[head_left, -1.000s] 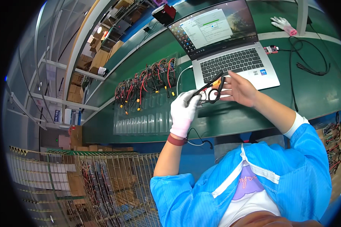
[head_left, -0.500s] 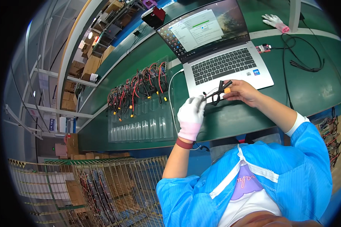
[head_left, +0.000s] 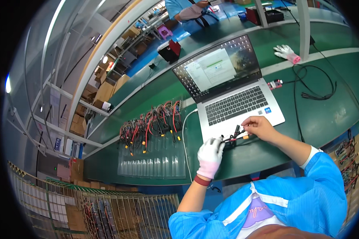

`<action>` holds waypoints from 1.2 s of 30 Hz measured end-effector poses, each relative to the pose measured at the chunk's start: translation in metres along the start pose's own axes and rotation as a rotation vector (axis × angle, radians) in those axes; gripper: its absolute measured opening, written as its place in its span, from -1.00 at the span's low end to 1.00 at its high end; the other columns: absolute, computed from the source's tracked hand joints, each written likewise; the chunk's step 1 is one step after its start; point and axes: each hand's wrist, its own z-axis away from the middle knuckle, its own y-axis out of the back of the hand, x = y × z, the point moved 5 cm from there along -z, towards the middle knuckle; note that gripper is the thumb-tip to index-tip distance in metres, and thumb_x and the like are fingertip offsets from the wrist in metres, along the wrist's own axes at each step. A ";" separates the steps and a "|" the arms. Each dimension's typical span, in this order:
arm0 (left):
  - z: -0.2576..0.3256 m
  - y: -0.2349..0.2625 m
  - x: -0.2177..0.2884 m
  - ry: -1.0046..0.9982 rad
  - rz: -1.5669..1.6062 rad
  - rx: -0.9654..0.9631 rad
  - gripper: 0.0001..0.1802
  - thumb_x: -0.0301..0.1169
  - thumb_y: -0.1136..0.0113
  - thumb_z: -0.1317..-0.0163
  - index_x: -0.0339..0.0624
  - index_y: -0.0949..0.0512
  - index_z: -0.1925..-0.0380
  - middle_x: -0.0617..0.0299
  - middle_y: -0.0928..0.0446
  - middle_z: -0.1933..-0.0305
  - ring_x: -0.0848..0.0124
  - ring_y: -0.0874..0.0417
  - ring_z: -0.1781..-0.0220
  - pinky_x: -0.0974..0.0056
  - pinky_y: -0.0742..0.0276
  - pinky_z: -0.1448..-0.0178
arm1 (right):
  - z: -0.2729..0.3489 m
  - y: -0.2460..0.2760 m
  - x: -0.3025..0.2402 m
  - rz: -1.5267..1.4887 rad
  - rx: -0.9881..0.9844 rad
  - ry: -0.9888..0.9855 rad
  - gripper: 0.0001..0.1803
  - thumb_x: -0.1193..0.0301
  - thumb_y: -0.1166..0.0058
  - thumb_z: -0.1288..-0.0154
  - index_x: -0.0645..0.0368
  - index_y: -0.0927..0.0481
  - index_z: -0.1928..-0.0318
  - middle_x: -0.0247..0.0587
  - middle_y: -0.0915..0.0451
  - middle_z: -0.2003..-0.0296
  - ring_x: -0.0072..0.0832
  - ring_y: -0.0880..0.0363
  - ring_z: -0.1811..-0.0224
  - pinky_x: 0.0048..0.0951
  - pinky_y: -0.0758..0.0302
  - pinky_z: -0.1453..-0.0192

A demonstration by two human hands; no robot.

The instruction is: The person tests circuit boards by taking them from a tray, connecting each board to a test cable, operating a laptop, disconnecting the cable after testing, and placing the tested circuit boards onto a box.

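Note:
Just in front of the laptop (head_left: 232, 104), both hands hold a black wire harness (head_left: 232, 140) with a small yellow connector (head_left: 245, 137). My left hand (head_left: 210, 154), in a white and pink glove, is closed around its left end. My bare right hand (head_left: 260, 128) pinches a black lead at the other end with thumb and fingertips. Another black cable end sticks up between the hands, while the yellow connector hangs just below my right fingers. What lies inside the left fist is hidden. An open window with a green bar shows on the laptop screen.
Left of the laptop, a clear plastic tray (head_left: 151, 167) holds several red and black wired assemblies (head_left: 149, 125). A white cable (head_left: 185, 139) runs beside it. At right are a small red board (head_left: 275, 84), a looped black cable (head_left: 319, 96) and a loose glove (head_left: 285, 52). A co-worker (head_left: 191, 16) stands beyond the bench.
The view has tilted up, so the bench sits lower and a co-worker shows at the top. My right fingers now pinch a lead above the yellow connector; the left hand keeps its hold.

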 end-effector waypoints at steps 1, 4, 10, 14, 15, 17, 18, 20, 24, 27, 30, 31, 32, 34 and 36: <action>0.000 -0.001 0.002 -0.003 -0.014 0.005 -0.78 -0.35 -0.32 -0.11 -0.12 -0.65 0.23 0.11 -0.59 0.33 0.13 -0.64 0.30 0.15 -0.56 0.21 | 0.000 0.002 -0.002 0.010 0.002 0.006 -0.84 0.61 -0.11 -0.27 0.33 -0.59 0.13 -0.33 -0.58 0.35 -0.72 -0.53 0.41 -0.68 -0.49 0.32; 0.001 -0.001 0.003 0.011 -0.033 -0.036 -0.69 -0.35 -0.35 -0.08 -0.13 -0.62 0.14 0.08 -0.59 0.25 0.11 -0.64 0.25 0.14 -0.56 0.16 | -0.001 0.001 -0.001 0.008 0.000 0.022 -0.86 0.62 -0.10 -0.28 0.33 -0.58 0.14 -0.32 -0.58 0.35 -0.72 -0.54 0.42 -0.67 -0.51 0.33; -0.008 0.023 0.032 -0.148 -0.007 0.206 -0.46 -0.33 -0.37 -0.06 -0.21 -0.52 -0.07 -0.01 -0.51 0.06 -0.05 -0.52 -0.02 -0.04 -0.44 -0.22 | 0.000 0.012 0.007 -0.042 0.045 0.016 -0.85 0.62 -0.01 -0.32 0.35 -0.55 0.12 -0.23 -0.61 0.33 -0.59 -0.61 0.39 -0.56 -0.59 0.26; -0.017 0.011 0.047 -0.234 0.052 0.124 -0.48 -0.24 -0.33 -0.10 -0.16 -0.52 -0.07 0.05 -0.52 0.02 0.07 -0.49 -0.07 -0.18 -0.08 -0.47 | 0.009 0.002 -0.004 -0.029 0.016 0.039 -0.80 0.60 0.03 -0.32 0.36 -0.54 0.06 -0.18 -0.62 0.25 -0.54 -0.64 0.30 -0.49 -0.59 0.10; -0.020 0.008 0.052 -0.261 0.031 0.107 -0.49 -0.21 -0.32 -0.11 -0.15 -0.51 -0.05 0.07 -0.52 0.02 0.08 -0.48 -0.09 -0.17 -0.07 -0.47 | 0.010 -0.001 -0.005 -0.076 -0.014 0.086 -0.80 0.60 0.00 -0.32 0.34 -0.56 0.07 -0.19 -0.62 0.24 -0.55 -0.63 0.28 -0.49 -0.58 0.09; -0.027 0.004 0.061 -0.274 0.053 0.041 -0.50 -0.20 -0.32 -0.11 -0.17 -0.52 -0.03 0.09 -0.53 0.03 0.09 -0.50 -0.07 -0.17 -0.07 -0.47 | 0.016 -0.007 -0.010 0.072 -0.023 0.190 -0.81 0.61 -0.05 -0.30 0.32 -0.57 0.08 -0.21 -0.62 0.21 -0.57 -0.62 0.25 -0.51 -0.57 0.10; -0.027 -0.002 0.057 -0.273 0.103 0.048 -0.54 -0.21 -0.32 -0.12 -0.19 -0.53 0.02 0.11 -0.58 0.14 0.12 -0.53 -0.02 -0.17 -0.08 -0.47 | 0.020 -0.011 -0.015 0.071 -0.023 0.225 -0.81 0.60 -0.06 -0.29 0.31 -0.58 0.09 -0.22 -0.64 0.23 -0.58 -0.61 0.25 -0.52 -0.58 0.14; -0.030 -0.011 0.052 -0.258 0.179 0.028 -0.61 -0.27 -0.32 -0.13 -0.21 -0.54 0.08 0.15 -0.60 0.34 0.17 -0.59 0.15 -0.14 -0.09 -0.49 | 0.024 -0.015 -0.017 0.077 -0.032 0.258 -0.78 0.59 -0.08 -0.29 0.27 -0.58 0.05 -0.25 -0.66 0.26 -0.59 -0.61 0.23 -0.55 -0.57 0.18; -0.039 -0.023 0.045 -0.258 0.329 -0.023 -0.71 -0.34 -0.32 -0.13 -0.21 -0.56 0.17 0.14 -0.61 0.34 0.20 -0.62 0.25 -0.09 -0.10 -0.50 | 0.040 0.003 -0.042 0.291 0.019 0.217 -0.65 0.47 -0.06 -0.36 0.19 -0.52 -0.14 -0.25 -0.64 0.19 -0.59 -0.59 0.18 -0.47 -0.52 0.00; -0.039 -0.016 0.034 -0.214 0.398 -0.053 -0.67 -0.29 -0.33 -0.11 -0.21 -0.56 0.16 0.16 -0.60 0.27 0.28 -0.61 0.27 -0.08 -0.07 -0.51 | 0.057 0.062 -0.070 0.566 0.280 0.402 -0.76 0.54 -0.05 -0.29 0.27 -0.63 0.05 -0.19 -0.66 0.11 -0.52 -0.60 0.05 -0.47 -0.49 -0.05; -0.043 -0.016 0.033 -0.172 0.416 -0.126 -0.64 -0.30 -0.33 -0.10 -0.21 -0.54 0.14 0.19 -0.60 0.23 0.33 -0.62 0.26 -0.10 -0.02 -0.53 | 0.092 0.137 -0.072 0.723 0.371 0.238 -0.65 0.64 0.02 -0.25 0.23 -0.58 -0.04 -0.11 -0.64 0.05 -0.33 -0.59 -0.04 -0.39 -0.47 -0.15; -0.043 -0.015 0.035 -0.173 0.448 -0.159 -0.64 -0.31 -0.32 -0.09 -0.21 -0.54 0.12 0.21 -0.60 0.21 0.36 -0.62 0.26 -0.10 0.02 -0.54 | 0.103 0.155 -0.070 0.869 0.391 0.161 -0.62 0.67 0.05 -0.22 0.24 -0.58 -0.06 -0.08 -0.62 0.00 -0.24 -0.57 -0.09 -0.34 -0.46 -0.21; -0.042 -0.014 0.036 -0.177 0.483 -0.191 -0.63 -0.32 -0.31 -0.09 -0.21 -0.53 0.11 0.23 -0.61 0.18 0.39 -0.62 0.25 -0.10 0.06 -0.55 | 0.115 0.161 -0.070 0.865 0.380 0.160 -0.62 0.67 0.05 -0.22 0.24 -0.58 -0.06 -0.08 -0.62 0.00 -0.24 -0.57 -0.09 -0.34 -0.46 -0.21; -0.040 -0.020 0.024 -0.136 0.518 -0.208 -0.59 -0.29 -0.33 -0.07 -0.19 -0.52 0.08 0.20 -0.62 0.24 0.32 -0.61 0.16 -0.08 0.06 -0.56 | 0.128 0.151 -0.062 1.323 0.210 0.127 -0.50 0.73 0.05 -0.09 0.16 -0.59 -0.07 -0.06 -0.51 -0.15 -0.13 -0.42 -0.26 -0.21 -0.34 -0.35; -0.040 -0.021 0.028 -0.130 0.542 -0.232 -0.56 -0.28 -0.33 -0.07 -0.17 -0.52 0.05 0.15 -0.65 0.28 0.25 -0.61 0.03 -0.06 0.09 -0.57 | 0.144 0.151 -0.046 1.354 0.151 0.099 -0.46 0.74 0.03 -0.03 0.11 -0.60 -0.06 -0.08 -0.47 -0.20 -0.10 -0.35 -0.31 -0.16 -0.29 -0.40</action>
